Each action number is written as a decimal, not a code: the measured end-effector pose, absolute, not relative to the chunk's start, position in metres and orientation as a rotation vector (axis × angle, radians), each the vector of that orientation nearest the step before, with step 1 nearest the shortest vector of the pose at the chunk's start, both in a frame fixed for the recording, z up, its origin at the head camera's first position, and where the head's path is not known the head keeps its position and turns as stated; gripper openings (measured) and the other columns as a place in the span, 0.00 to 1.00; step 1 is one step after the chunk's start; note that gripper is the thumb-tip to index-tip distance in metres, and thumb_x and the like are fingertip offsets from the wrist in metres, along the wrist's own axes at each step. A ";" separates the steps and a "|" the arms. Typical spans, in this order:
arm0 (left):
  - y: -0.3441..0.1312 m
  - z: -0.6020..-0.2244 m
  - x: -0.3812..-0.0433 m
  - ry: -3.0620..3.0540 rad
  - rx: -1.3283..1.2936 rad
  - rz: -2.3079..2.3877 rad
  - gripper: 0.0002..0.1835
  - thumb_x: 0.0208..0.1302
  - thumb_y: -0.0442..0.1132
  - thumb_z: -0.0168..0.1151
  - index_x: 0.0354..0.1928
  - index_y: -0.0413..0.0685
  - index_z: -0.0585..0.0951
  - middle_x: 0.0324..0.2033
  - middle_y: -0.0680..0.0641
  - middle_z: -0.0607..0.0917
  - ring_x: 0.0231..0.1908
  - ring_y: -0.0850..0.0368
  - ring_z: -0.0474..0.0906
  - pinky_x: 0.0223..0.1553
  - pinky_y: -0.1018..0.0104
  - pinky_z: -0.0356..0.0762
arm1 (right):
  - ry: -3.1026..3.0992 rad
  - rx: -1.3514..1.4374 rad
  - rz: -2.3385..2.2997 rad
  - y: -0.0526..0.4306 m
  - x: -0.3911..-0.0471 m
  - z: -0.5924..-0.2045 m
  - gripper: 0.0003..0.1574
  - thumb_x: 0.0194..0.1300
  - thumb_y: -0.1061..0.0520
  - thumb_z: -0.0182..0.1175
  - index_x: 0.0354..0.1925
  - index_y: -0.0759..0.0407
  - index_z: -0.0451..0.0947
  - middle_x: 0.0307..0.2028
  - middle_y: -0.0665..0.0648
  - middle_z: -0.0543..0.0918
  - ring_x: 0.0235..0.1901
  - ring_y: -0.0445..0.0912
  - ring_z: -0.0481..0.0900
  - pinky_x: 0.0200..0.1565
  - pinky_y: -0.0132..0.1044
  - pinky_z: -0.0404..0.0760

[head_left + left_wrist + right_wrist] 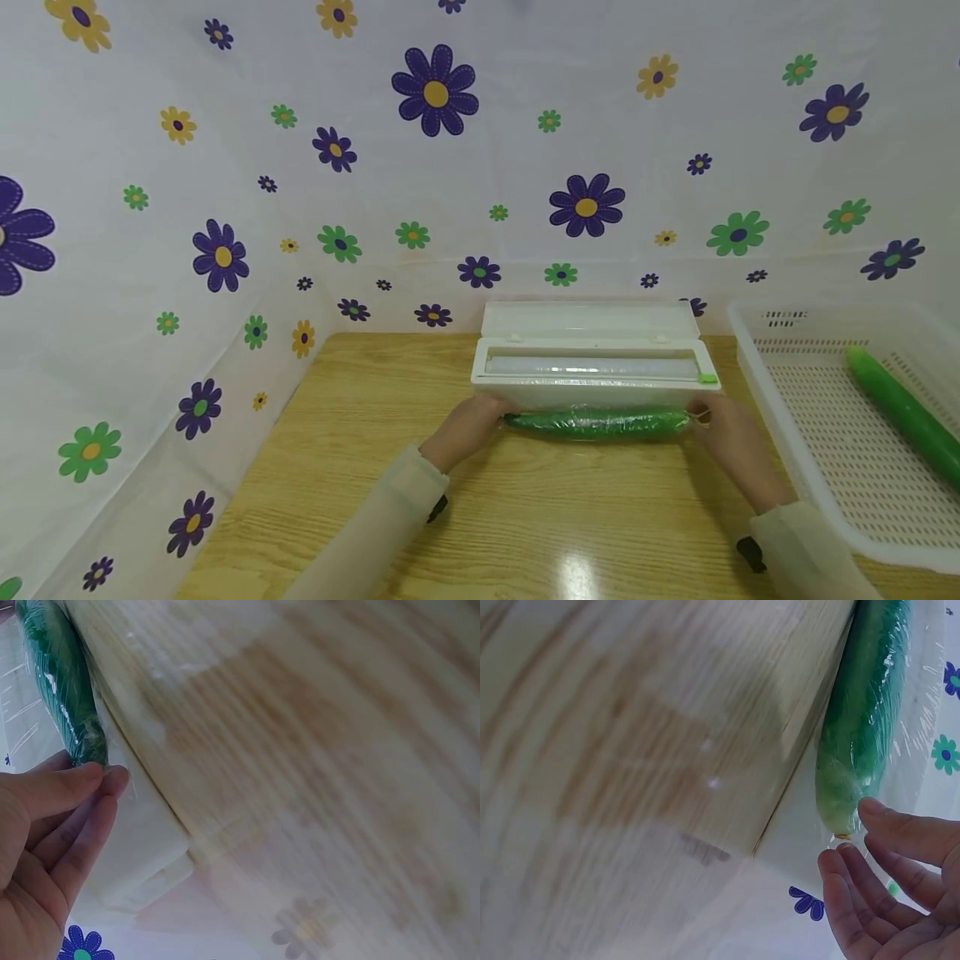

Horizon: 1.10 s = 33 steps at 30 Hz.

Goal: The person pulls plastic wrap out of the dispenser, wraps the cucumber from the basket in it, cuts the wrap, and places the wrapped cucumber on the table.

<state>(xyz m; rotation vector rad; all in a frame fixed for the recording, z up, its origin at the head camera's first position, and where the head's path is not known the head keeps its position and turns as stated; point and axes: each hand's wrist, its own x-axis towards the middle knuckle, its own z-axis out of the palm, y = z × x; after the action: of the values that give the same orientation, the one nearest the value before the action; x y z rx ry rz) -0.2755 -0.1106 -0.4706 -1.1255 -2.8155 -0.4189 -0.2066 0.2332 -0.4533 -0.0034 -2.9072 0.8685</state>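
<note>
A green cucumber in clear cling film lies crosswise, just in front of a white cling film dispenser. Film stretches from the cucumber toward the dispenser. My left hand pinches the cucumber's dark left tip with its film between thumb and fingertips, as the left wrist view shows. At the pale right end, my right hand has thumb and fingers curled round the tip and the loose film there. In the right wrist view the thumb touches the wrapped end, with the fingers just beyond it.
The dispenser's lid stands raised at the back, and a film roll shows inside. On the right, a white plastic basket holds another cucumber. Flower-printed sheeting rises behind and left of the wooden table.
</note>
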 end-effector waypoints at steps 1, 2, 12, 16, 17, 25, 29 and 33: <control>-0.111 -0.471 -0.275 -2.816 -1.124 -0.416 0.15 0.58 0.28 0.61 0.46 0.54 0.81 0.47 0.51 0.82 0.50 0.57 0.79 0.51 0.63 0.78 | -2.904 -0.014 0.866 0.233 -0.206 -0.453 0.12 0.54 0.67 0.60 0.39 0.73 0.75 0.39 0.72 0.81 0.39 0.63 0.79 0.39 0.54 0.78; -0.111 -0.471 -0.275 -2.814 -1.124 -0.410 0.16 0.58 0.28 0.61 0.46 0.54 0.81 0.47 0.51 0.82 0.50 0.57 0.79 0.51 0.63 0.78 | -2.901 -0.021 0.869 0.234 -0.206 -0.453 0.12 0.54 0.67 0.61 0.38 0.73 0.75 0.39 0.73 0.80 0.38 0.63 0.79 0.38 0.54 0.78; -0.109 -0.474 -0.275 -2.813 -1.050 -0.307 0.15 0.59 0.27 0.58 0.46 0.51 0.81 0.44 0.49 0.85 0.45 0.55 0.82 0.43 0.64 0.81 | -2.893 -0.051 0.885 0.233 -0.205 -0.449 0.16 0.56 0.66 0.62 0.41 0.73 0.72 0.41 0.74 0.79 0.40 0.65 0.79 0.37 0.52 0.79; -0.109 -0.475 -0.274 -2.856 -1.016 -0.266 0.13 0.60 0.29 0.59 0.44 0.51 0.81 0.42 0.49 0.85 0.43 0.55 0.82 0.42 0.64 0.81 | -2.780 -0.048 0.871 0.230 -0.202 -0.445 0.18 0.56 0.67 0.61 0.44 0.75 0.70 0.41 0.75 0.77 0.39 0.65 0.78 0.37 0.54 0.78; -0.109 -0.475 -0.274 -2.864 -1.010 -0.260 0.12 0.59 0.29 0.60 0.44 0.50 0.81 0.41 0.49 0.85 0.42 0.55 0.82 0.42 0.64 0.81 | -2.743 -0.057 0.861 0.230 -0.202 -0.444 0.19 0.57 0.67 0.61 0.45 0.75 0.69 0.41 0.75 0.76 0.39 0.65 0.77 0.37 0.55 0.78; -0.108 -0.473 -0.272 -2.881 -0.999 -0.185 0.08 0.57 0.31 0.61 0.39 0.49 0.81 0.33 0.50 0.85 0.33 0.57 0.81 0.33 0.67 0.79 | -2.685 -0.230 0.860 0.230 -0.206 -0.441 0.31 0.58 0.66 0.61 0.57 0.77 0.61 0.48 0.78 0.68 0.43 0.67 0.72 0.38 0.55 0.76; -0.106 -0.474 -0.271 -2.887 -1.010 -0.189 0.09 0.57 0.32 0.62 0.40 0.48 0.81 0.34 0.50 0.84 0.35 0.57 0.80 0.34 0.66 0.79 | -2.675 -0.202 0.937 0.236 -0.212 -0.445 0.37 0.57 0.66 0.62 0.61 0.78 0.58 0.52 0.79 0.68 0.50 0.69 0.69 0.48 0.61 0.72; -0.106 -0.471 -0.270 -2.892 -1.014 -0.186 0.09 0.57 0.32 0.62 0.40 0.48 0.81 0.34 0.50 0.84 0.35 0.58 0.80 0.34 0.66 0.79 | -2.692 -0.174 1.093 0.241 -0.221 -0.449 0.39 0.59 0.66 0.60 0.65 0.73 0.56 0.61 0.77 0.64 0.57 0.70 0.65 0.55 0.64 0.67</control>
<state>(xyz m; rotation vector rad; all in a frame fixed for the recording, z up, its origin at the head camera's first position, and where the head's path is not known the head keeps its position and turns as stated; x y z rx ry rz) -0.2699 -0.1060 -0.4706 -1.0144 -2.8922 -0.1861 -0.2213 0.2413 -0.4493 -0.1739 -2.6925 1.0926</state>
